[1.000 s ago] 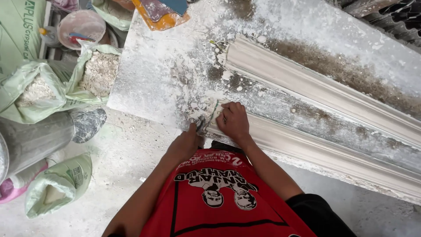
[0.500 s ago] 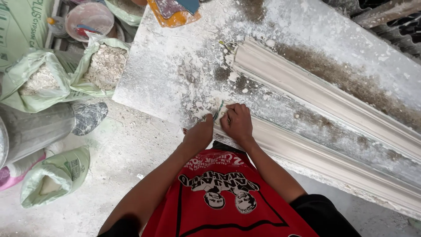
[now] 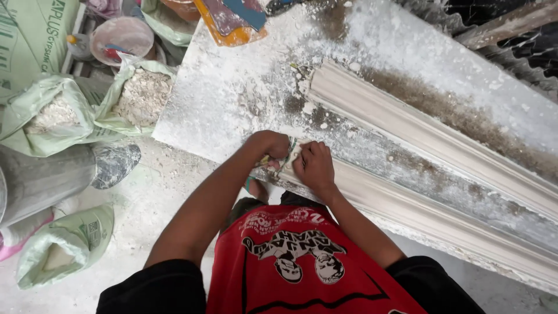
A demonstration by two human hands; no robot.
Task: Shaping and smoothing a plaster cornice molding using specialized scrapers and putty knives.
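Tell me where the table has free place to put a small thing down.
The powdery table top is bare between the left edge and the upper moulding. A narrower strip lies between both mouldings. It is crowded around the hands and at the coloured tools.

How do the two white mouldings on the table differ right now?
The near moulding lies along the table's front edge, with both hands at its end: left hand, right hand. The far moulding lies further back, untouched. Both are long, white, ridged, roughly parallel and lie on the powder-dusted table.
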